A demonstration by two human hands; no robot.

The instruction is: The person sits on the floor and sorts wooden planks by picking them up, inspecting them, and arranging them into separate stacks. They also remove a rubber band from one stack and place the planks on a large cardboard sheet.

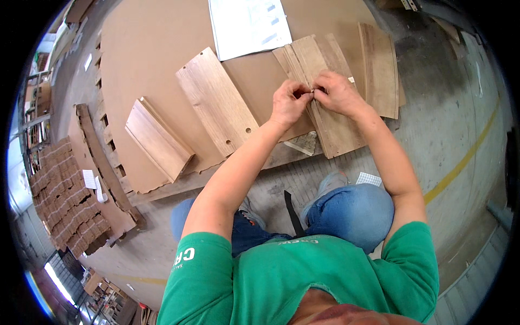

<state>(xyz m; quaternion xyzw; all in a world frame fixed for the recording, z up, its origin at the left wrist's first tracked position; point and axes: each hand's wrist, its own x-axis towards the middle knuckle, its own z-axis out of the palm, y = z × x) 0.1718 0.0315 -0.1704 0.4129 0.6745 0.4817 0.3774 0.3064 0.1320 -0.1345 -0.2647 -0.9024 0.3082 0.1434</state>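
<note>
The board (338, 132) under the hands lies at the right part of the cardboard (146, 43), its near end reaching the near edge. It looks like a stiff wood-grained panel, flat and probably of middling weight; the smooth face may slide a little, while its edges and corners seem the parts most prone to chip. The sound hold would be by both long edges, near the middle, with the thumbs clear of the grooved strip along its left side.

The left hand (290, 100) and right hand (338, 92) meet over that left side, each with thumb and fingertips drawn together in a pinch and the other fingers curled. What, if anything, sits between the tips is too small to tell; a part that small would be light and easy to drop. Whether the hands rest on the board cannot be told either.

Just right of the board's far end is a slat (337, 53). Farther out, a stack (379, 70) lies along the right edge, its wood likely rigid and best lifted by the sides. Left of the hands lies a wide panel (216, 103) with holes at its ends, and toward the near left corner a narrower pair (157, 141). Paper (249, 27) covers part of the far edge.
</note>
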